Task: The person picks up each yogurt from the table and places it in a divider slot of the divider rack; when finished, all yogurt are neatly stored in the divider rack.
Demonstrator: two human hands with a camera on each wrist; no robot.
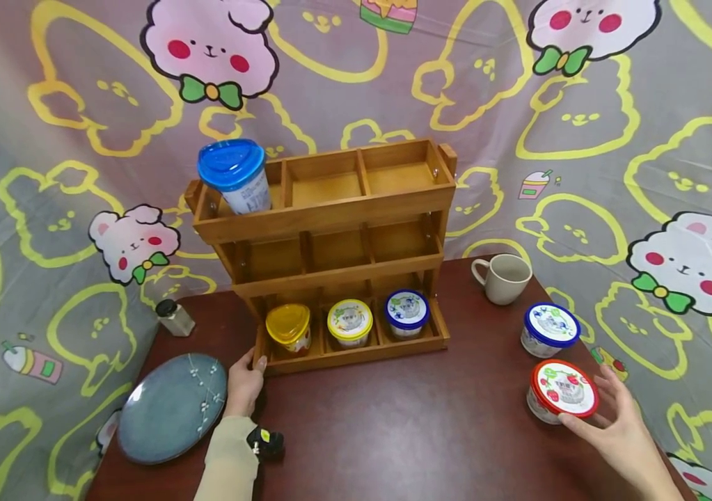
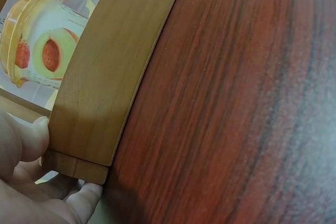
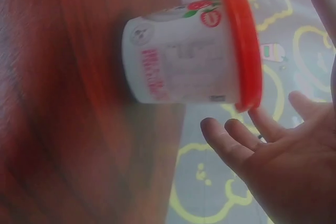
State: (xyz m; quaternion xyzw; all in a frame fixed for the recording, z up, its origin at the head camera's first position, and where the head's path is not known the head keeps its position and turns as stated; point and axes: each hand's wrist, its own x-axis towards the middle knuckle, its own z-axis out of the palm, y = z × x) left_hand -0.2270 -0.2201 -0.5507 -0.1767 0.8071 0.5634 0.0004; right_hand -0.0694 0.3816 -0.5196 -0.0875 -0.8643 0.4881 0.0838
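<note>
A three-tier wooden shelf (image 1: 324,221) stands toward the back of the table. My left hand (image 1: 246,384) grips its lower left corner; in the left wrist view the thumb lies over the wooden edge (image 2: 94,87) and fingers curl beneath it. On the bottom tier sit a yellow-lidded peach cup (image 1: 289,327), a yellow-rimmed cup (image 1: 350,321) and a blue-lidded cup (image 1: 406,312). At the right, a red-lidded strawberry cup (image 1: 564,391) rests upright on the table. Around its right side my right hand (image 1: 615,424) is spread, fingers apart and close to the red lid (image 3: 247,51).
Behind the red-lidded cup stands another blue-lidded cup (image 1: 550,328), with a beige mug (image 1: 503,280) farther back. A tall blue-lidded cup (image 1: 234,174) occupies the top tier's left compartment. Left of the shelf are a blue-grey plate (image 1: 170,410) and a black-capped jar (image 1: 175,319).
</note>
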